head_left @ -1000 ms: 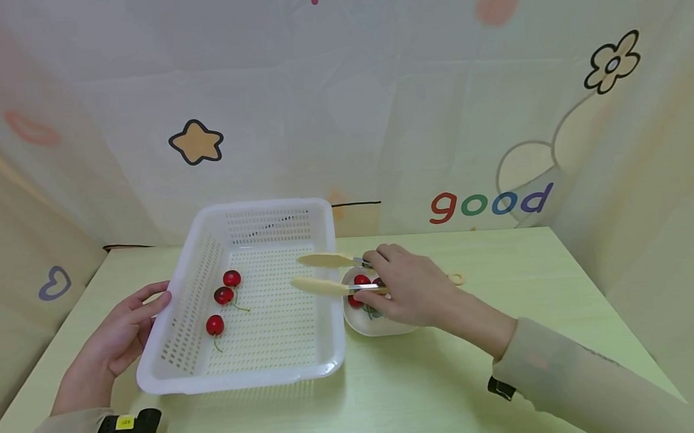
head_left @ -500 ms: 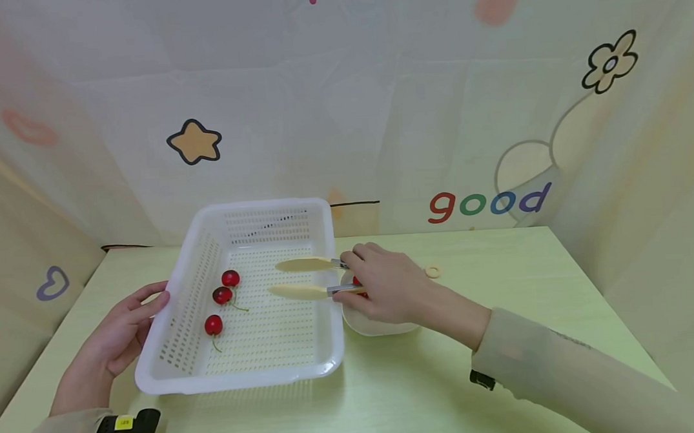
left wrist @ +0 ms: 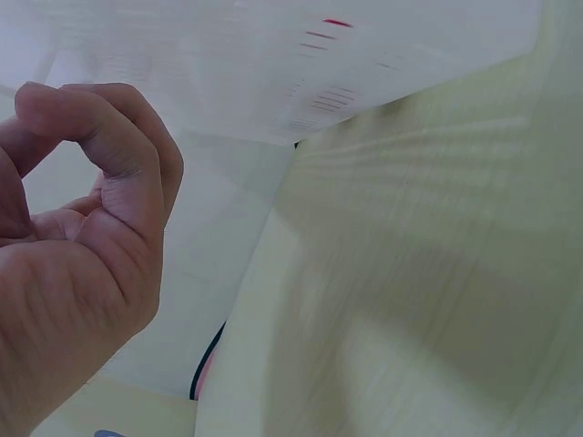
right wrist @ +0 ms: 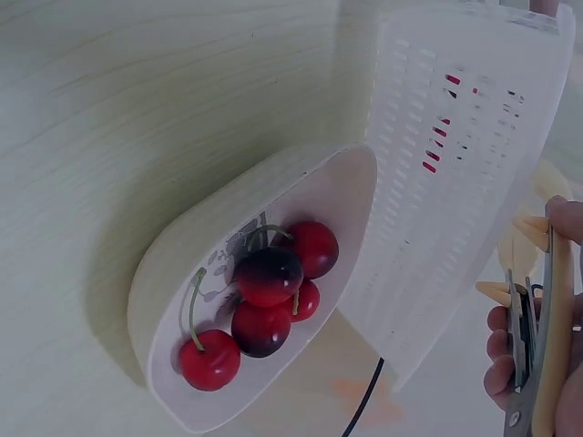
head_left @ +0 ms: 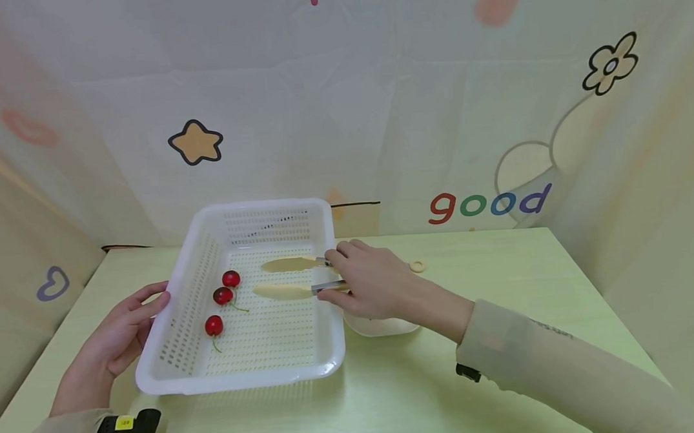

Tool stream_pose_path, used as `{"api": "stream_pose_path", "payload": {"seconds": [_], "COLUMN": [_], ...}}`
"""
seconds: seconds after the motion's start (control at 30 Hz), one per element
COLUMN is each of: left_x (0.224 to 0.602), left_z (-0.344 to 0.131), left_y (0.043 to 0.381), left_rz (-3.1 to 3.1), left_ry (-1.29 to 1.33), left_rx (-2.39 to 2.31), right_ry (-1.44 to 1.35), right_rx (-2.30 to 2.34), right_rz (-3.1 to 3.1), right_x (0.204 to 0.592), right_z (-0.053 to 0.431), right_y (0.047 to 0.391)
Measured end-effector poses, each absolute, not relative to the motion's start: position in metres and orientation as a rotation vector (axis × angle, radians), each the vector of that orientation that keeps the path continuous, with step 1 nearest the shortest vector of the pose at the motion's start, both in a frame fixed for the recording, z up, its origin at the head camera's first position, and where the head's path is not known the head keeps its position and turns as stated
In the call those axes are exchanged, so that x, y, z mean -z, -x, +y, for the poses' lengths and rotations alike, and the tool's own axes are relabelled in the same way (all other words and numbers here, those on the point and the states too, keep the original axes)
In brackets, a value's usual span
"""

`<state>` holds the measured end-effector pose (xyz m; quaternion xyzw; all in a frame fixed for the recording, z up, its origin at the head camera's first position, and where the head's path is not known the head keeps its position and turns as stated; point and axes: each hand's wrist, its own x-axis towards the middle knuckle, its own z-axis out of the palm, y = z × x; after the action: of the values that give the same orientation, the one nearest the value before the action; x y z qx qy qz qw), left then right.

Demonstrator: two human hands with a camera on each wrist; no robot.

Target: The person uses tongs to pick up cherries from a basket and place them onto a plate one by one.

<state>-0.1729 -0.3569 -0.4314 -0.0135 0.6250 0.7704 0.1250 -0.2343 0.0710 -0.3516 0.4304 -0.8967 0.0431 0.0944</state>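
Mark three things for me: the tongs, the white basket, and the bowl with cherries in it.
tongs [head_left: 283,291], head view: on the pale tip nearer the person.
white basket [head_left: 244,380], head view: on the near rim.
bowl [right wrist: 196,238], right wrist view: on the outer wall.

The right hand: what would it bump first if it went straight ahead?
The tongs in that hand would probably meet the cherries in the basket first, but might pass above: height is unclear.

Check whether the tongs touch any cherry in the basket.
Apart: the head view shows floor of the basket between the tongs and those cherries.
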Motion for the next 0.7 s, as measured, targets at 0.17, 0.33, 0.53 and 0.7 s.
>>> {"api": "stream_pose_path", "payload": {"seconds": [0.17, 0.33, 0.53, 0.7], "left_x": [0.431, 0.431, 0.432, 0.432], "left_z": [-0.356, -0.357, -0.357, -0.357], "left_y": [0.173, 0.172, 0.173, 0.173], "left_rz": [1.815, 1.811, 1.807, 1.81], "left_ry": [0.033, 0.027, 0.034, 0.022], "left_rx": [-2.247, -2.251, -2.263, -2.266], "right_ry": [-1.282, -1.284, -1.304, -1.308], "right_rx": [-0.098, -0.06, -0.006, 0.016], "right_rz": [-2.674, -2.695, -2.709, -2.734], "right_x": [0.35, 0.349, 0.353, 0.357], "right_z": [0.065, 0.057, 0.05, 0.047], "right_y": [0.235, 0.235, 0.234, 0.234]}}
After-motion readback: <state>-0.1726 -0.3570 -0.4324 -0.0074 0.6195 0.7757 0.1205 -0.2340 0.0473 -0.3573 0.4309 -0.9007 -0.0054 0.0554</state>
